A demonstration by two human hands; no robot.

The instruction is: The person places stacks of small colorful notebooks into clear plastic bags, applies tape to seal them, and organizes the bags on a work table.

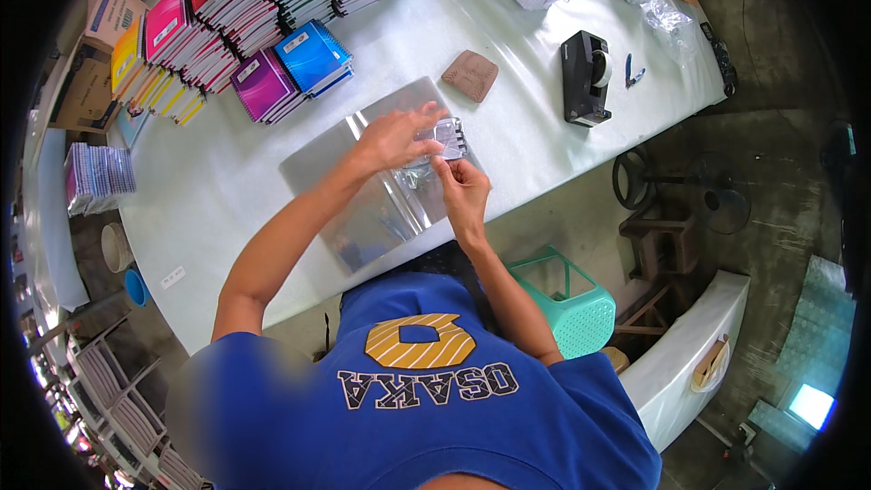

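Plastic packet point(446, 138), one; hands point(392, 139) point(466, 191), two

From where I stand, the clearest lettering is on the person's blue shirt point(562, 417): a word in dark, pale-edged block capitals point(426, 386), upside down to me, beside a big gold striped figure point(386, 345). Small pale labels sit on the covers of the blue notebook point(318, 59), purple notebook point(268, 91) and pink notebook point(168, 18), their print too fine to read. Dark printing marks the cardboard carton point(113, 14); a white strip point(172, 277) on the worktop point(218, 181) bears tiny illegible marks.
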